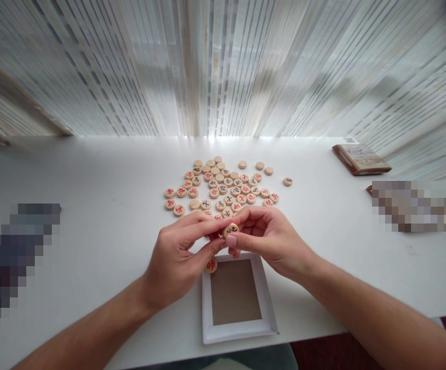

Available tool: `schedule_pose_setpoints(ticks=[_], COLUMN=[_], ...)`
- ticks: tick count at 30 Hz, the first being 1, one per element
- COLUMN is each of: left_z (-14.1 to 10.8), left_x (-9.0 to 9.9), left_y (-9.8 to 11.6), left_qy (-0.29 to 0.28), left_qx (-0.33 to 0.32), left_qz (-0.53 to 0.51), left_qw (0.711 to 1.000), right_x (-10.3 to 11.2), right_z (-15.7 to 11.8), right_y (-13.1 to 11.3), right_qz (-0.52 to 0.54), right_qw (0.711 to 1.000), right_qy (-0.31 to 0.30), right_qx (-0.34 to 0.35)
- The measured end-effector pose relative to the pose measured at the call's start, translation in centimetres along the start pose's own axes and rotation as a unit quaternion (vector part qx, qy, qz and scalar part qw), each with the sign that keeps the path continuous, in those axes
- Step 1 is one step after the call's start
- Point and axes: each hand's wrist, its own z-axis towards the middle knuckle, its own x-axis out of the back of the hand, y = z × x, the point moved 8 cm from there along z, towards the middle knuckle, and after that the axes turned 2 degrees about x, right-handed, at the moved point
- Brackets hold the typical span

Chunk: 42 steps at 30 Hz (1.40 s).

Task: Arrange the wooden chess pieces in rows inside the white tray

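Observation:
Between my two hands, above the near edge of the pile, is a round wooden xiangqi piece (231,229) with a black character. My right hand (272,234) pinches it between thumb and index finger. From the other side, my left hand (188,239) closes thumb and fingers at its left edge; what lies behind those fingertips is partly hidden. Below the left thumb, a piece with a red character (211,265) rests at the top left corner of a shallow white box (207,308) with a brown-grey bottom. Several loose xiangqi pieces (222,188), some face down, spread beyond my hands.
A brown book-like box (361,159) lies at the back right, with a blurred-out item (410,205) nearer me. Another blurred-out item (18,257) is at the left. Striped curtains (207,67) hang behind the white table (103,205).

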Motion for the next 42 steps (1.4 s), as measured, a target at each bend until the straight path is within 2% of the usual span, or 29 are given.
schedule_pose_setpoints(ticks=[3,9,15,20,27,31,35,37,39,42], left_z=[0.1,-0.1,-0.4,-0.2,-0.3,-0.3,-0.4,-0.5,-0.5,-0.5], left_x=[-0.1,-0.4,-0.2,-0.1,0.6,0.6,0.3,0.3,0.2,-0.2], left_y=[0.5,-0.1,-0.2,0.2,-0.4,-0.2,0.3,-0.2,-1.2,-2.4], left_qy=[-0.002,-0.012,-0.008,-0.008,0.035,0.025,0.018,0.018,0.02,0.01], left_qx=[-0.021,0.0,0.007,-0.008,0.01,-0.007,-0.041,-0.016,0.043,0.135], left_qz=[0.006,-0.006,-0.012,0.002,0.018,0.027,0.041,0.021,-0.038,-0.166], left_qw=[1.0,1.0,1.0,1.0,0.999,0.999,0.998,0.999,0.998,0.977], right_x=[0.1,0.1,-0.3,-0.2,0.4,-0.4,-1.0,-0.9,-0.5,0.0], right_z=[0.0,-0.2,-0.2,-0.2,-0.2,-0.4,-0.5,-0.5,-0.6,-1.1], right_y=[0.2,-0.2,-0.6,-0.2,-1.4,-1.0,-0.3,-0.6,-1.4,-2.9], right_qz=[0.002,-0.021,-0.012,0.006,-0.049,-0.073,-0.047,-0.053,-0.099,-0.224], right_qw=[1.0,0.999,1.0,1.0,0.997,0.997,0.998,0.998,0.991,0.955], right_qy=[0.01,0.012,-0.009,0.006,0.04,0.002,-0.026,-0.026,-0.009,0.025], right_qx=[0.005,0.022,0.005,-0.006,0.048,0.03,0.013,0.038,0.094,0.195])
